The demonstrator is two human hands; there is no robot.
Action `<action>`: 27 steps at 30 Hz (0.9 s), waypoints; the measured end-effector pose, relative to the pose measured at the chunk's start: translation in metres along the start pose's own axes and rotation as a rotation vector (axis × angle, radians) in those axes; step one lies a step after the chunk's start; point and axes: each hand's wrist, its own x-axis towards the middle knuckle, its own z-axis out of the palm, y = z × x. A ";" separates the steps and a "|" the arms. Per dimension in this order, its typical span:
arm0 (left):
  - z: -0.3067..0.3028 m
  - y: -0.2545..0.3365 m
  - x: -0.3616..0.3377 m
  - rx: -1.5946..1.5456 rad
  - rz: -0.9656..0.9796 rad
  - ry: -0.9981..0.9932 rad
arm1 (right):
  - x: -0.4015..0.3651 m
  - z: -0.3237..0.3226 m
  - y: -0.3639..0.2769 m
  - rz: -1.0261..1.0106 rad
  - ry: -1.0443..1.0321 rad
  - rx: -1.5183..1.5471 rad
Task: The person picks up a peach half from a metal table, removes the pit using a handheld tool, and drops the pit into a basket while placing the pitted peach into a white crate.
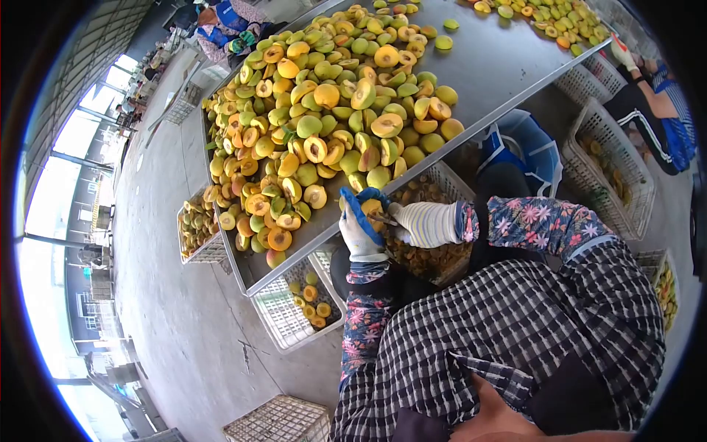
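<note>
My left hand (pixel 361 229), in a white glove with blue-coated fingers, is closed around an orange-yellow peach half (pixel 373 210) just off the table's near edge. My right hand (pixel 428 225), in a striped knit glove, grips a thin metal tool (pixel 384 219) with its tip at the cut face of that fruit. Most of the tool is hidden by the fingers. Right beyond my hands, a large heap of yellow-green peach halves (pixel 317 140) covers much of the metal table (pixel 492 88). Below my hands stands a crate (pixel 454 182) of brownish pits and scraps.
A white crate (pixel 286 322) with a few peach halves sits under the table edge, another fruit crate (pixel 199 254) at its left corner. A blue-lined container (pixel 541 147) and a crate of scraps (pixel 641 188) stand to the right. Co-workers (pixel 666 110) sit at the right and far left.
</note>
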 end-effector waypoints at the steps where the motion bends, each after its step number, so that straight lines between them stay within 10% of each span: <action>1: 0.001 0.000 0.000 -0.083 -0.054 0.024 | -0.001 -0.003 -0.002 0.017 -0.030 -0.018; 6: -0.002 -0.033 0.009 -0.598 -0.487 -0.024 | -0.004 -0.016 -0.015 0.104 -0.176 -0.096; 11: 0.002 -0.039 0.006 -0.500 -0.296 -0.091 | -0.009 -0.019 -0.026 0.353 -0.438 1.025; 17: 0.012 -0.018 0.023 -1.187 -0.491 0.040 | -0.011 -0.030 -0.033 0.263 -0.222 1.001; 27: 0.009 -0.018 0.014 -1.079 -0.529 -0.007 | -0.006 -0.022 -0.012 0.370 -0.305 1.195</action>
